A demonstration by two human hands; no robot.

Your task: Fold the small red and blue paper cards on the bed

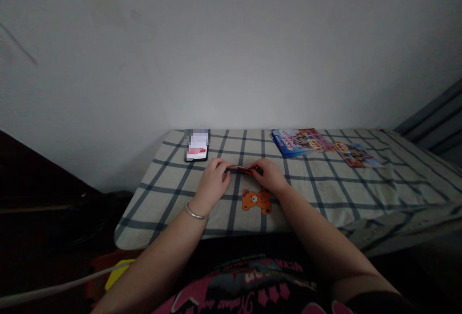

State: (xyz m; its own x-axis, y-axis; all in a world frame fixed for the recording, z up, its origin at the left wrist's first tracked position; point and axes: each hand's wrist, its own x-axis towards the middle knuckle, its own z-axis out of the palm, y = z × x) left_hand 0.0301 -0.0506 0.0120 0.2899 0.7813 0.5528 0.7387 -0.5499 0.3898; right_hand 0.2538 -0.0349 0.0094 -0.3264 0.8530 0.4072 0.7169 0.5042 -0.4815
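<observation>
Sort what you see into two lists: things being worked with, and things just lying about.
In use: left hand and right hand, both holding a thin red strip.

Lying about: phone, blue booklet, smaller leaflet, bear picture on the checked cloth.

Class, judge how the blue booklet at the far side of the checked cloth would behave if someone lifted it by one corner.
The blue booklet looks thin and flat, so it would probably sag and feel light. Its cover seems glossy, so it may slide on the checked cloth when pushed. It is unlikely to roll.
</observation>
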